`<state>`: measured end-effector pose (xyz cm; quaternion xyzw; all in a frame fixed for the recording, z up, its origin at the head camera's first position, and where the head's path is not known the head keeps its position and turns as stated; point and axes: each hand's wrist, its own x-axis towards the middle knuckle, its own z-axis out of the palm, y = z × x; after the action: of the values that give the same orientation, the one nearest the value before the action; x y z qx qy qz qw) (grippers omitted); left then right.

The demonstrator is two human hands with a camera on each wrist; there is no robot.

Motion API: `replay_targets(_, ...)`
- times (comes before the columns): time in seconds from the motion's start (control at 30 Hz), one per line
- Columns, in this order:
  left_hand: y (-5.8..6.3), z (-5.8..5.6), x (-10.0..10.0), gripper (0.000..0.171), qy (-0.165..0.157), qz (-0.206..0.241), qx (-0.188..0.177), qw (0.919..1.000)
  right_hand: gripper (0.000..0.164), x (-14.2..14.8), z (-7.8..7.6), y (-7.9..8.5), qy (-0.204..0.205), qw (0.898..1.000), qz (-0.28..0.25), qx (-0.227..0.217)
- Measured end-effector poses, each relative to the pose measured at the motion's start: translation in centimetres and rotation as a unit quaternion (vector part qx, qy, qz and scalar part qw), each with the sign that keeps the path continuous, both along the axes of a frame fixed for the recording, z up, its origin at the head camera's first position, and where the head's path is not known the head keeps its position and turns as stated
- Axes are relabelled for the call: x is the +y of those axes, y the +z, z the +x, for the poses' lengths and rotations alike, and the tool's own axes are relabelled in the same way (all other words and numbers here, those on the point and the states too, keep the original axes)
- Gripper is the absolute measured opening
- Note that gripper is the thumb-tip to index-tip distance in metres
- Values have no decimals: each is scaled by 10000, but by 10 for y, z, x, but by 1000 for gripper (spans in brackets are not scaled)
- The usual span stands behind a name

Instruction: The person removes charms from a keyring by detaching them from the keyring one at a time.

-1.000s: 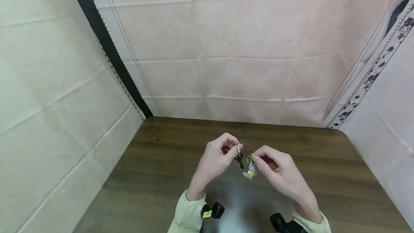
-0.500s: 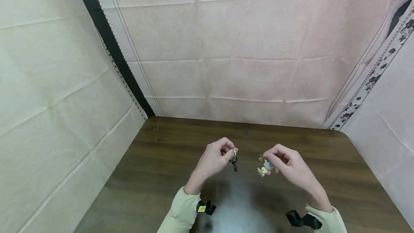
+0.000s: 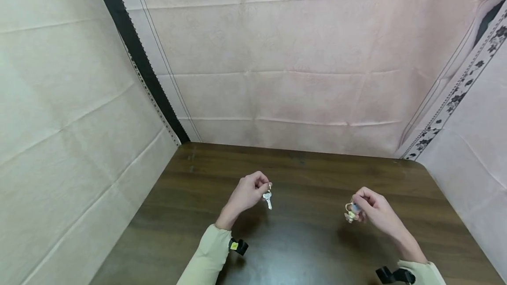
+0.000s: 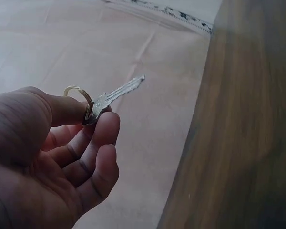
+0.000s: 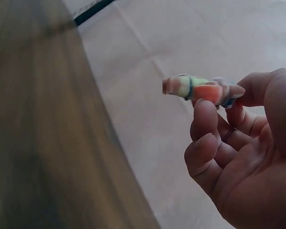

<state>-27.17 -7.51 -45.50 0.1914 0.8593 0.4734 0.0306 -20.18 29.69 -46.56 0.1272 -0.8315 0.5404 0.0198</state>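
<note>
My left hand (image 3: 245, 193) pinches a gold ring (image 4: 80, 89) with a silver key (image 3: 268, 200) on it, above the left-middle of the table. In the left wrist view the key (image 4: 120, 93) points away from the fingertips, its toothed blade plain to see. Farther right, my right hand (image 3: 375, 211) pinches a small figurine keychain (image 3: 351, 215) in pale yellow and blue, with a gold ring beside it. The right wrist view shows the little figure (image 5: 206, 91) lying sideways at the thumb and fingertips, with an orange-red patch. Key and figurine are well apart.
Both hands are over a dark brown wooden table (image 3: 301, 241). Pale creased cloth (image 3: 277, 56) hangs behind it, with more cloth at the left (image 3: 71, 144) and right. Black mounts sit on the left wrist (image 3: 238, 246) and right wrist (image 3: 395, 275).
The hands have drawn apart, the left moving left with the key and the right moving right and slightly nearer with the figurine keychain. The key has turned and now shows bright silver.
</note>
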Motion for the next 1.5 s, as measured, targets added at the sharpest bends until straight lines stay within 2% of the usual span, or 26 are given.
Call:
replay_targets(0.23,-13,-12,-12,5,12,-166,-284,9995,26,22,-4,-18,-272,9988,199,-350)
replay_targets(0.5,-38,-37,-11,8,12,66,-774,9970,31,40,-17,-37,-496,9946,502,-767)
replay_targets(0.67,-49,-52,0,15,-161,-29,-1085,9940,32,48,-23,-50,-305,9901,741,-1153)
replay_targets(0.87,-62,-68,17,13,-236,-303,-1146,9927,32,53,-26,-55,-66,9841,1136,-1361)
replay_targets(1.0,-65,-76,28,10,-225,-487,-1244,9908,27,53,-28,-57,-219,9797,1504,-1306)
replay_targets(1.2,-64,-83,39,10,-174,-708,-1288,9890,21,49,-30,-61,-664,9657,2066,-1423)
replay_targets(1.37,-66,-88,44,8,-124,-766,-1350,9878,27,45,-31,-60,-836,9587,2159,-1650)
replay_targets(1.5,-68,-95,46,6,2,-905,-1202,9886,33,43,-32,-58,-805,9569,2166,-1758)
